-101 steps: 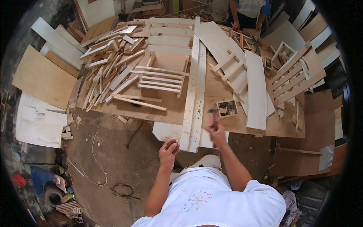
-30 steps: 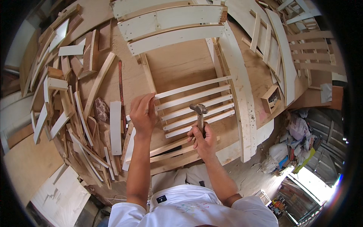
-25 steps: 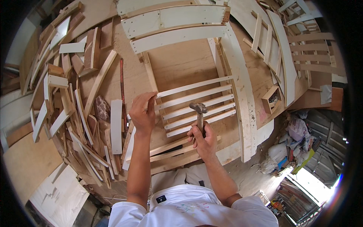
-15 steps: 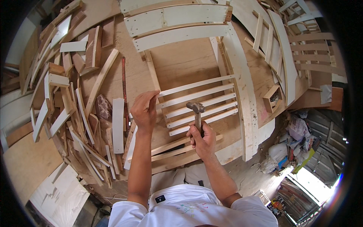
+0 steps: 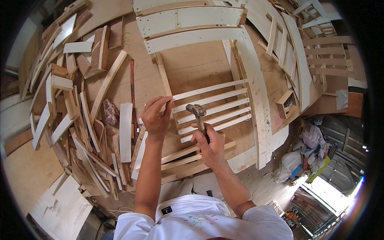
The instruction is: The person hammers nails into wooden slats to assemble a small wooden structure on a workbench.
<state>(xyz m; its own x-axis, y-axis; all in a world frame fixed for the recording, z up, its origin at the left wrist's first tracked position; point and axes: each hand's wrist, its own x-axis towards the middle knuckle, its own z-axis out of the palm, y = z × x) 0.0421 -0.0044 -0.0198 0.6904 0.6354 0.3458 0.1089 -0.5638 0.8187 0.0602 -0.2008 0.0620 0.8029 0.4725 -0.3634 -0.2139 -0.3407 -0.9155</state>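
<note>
My right hand (image 5: 211, 147) is wrapped round the handle of a hammer (image 5: 196, 111), its metal head raised over the white slats. The slats (image 5: 216, 108) run side by side across a wooden frame (image 5: 163, 76). At the left end of the farthest slat (image 5: 210, 89), my left hand (image 5: 157, 118) has its thumb and fingers pinched together; what they hold, if anything, is too small to make out. A curved white board (image 5: 196, 20) spans the frame's far end, and a long pale side piece (image 5: 262, 116) stands along its right.
Many wood offcuts (image 5: 86, 132) are heaped at the left. A red bar (image 5: 132, 80) and a white board piece (image 5: 125, 132) lie between the heap and the frame. At the right are a small open wooden box (image 5: 287, 104) and a slatted panel (image 5: 328, 56).
The hammer head has shifted left, toward my left hand, and tilted. My left hand stays at the slat end, its fingers slightly rearranged. The whole view has shifted a little.
</note>
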